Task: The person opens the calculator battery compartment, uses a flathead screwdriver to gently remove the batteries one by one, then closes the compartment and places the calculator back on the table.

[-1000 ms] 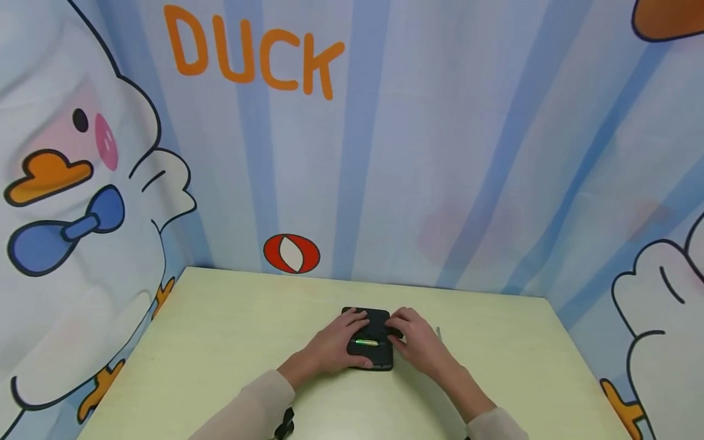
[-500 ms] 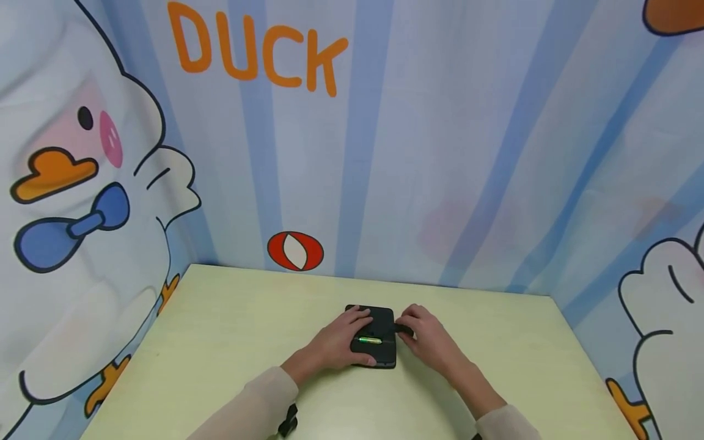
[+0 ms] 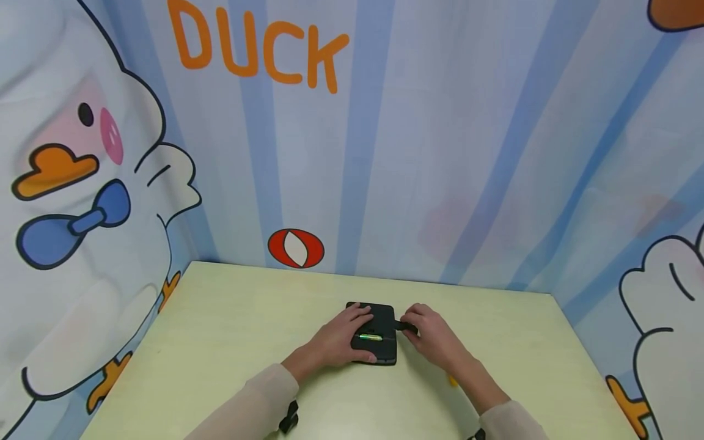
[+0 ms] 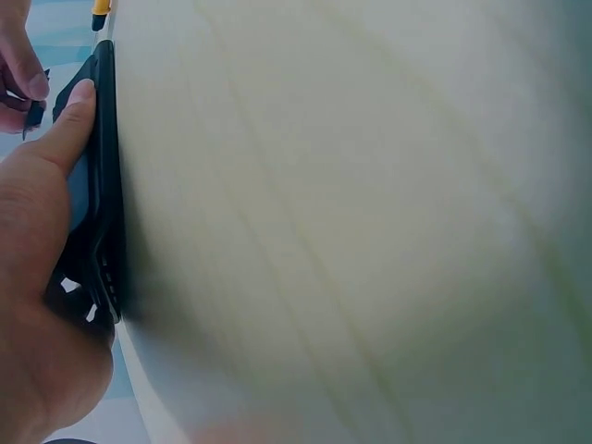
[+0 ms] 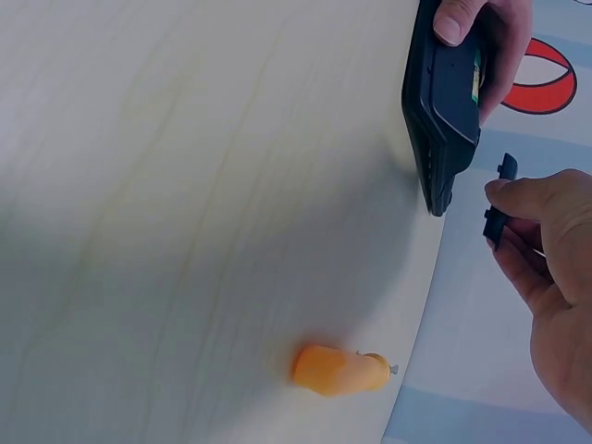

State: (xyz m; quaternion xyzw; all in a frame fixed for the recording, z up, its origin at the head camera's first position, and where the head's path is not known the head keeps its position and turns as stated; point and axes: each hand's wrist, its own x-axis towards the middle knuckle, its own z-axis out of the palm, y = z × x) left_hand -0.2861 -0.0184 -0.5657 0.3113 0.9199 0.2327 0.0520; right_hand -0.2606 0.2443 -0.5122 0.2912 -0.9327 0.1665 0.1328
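A flat black rectangular device [image 3: 385, 333] lies on the table with a green battery [image 3: 370, 337] showing in its slot. My left hand [image 3: 338, 336] holds it from the left side, the thumb at the near end and the fingers across the far part. Just off the device's right edge, my right hand [image 3: 431, 333] pinches a small black cover [image 3: 406, 326] between thumb and fingers. Small tabs show on this cover [image 5: 500, 203] in the right wrist view, apart from the device. How far the slot extends beneath my left hand is hidden.
A screwdriver with an orange handle [image 5: 338, 370] lies on the pale yellow table [image 3: 247, 318], mostly hidden under my right forearm in the head view. A striped curtain [image 3: 412, 153] printed with ducks stands along the table's back edge and sides.
My right hand has moved right, drawing the black cover away from the device's edge. My left hand stays on the device. The orange handle has come into sight beside the right forearm.
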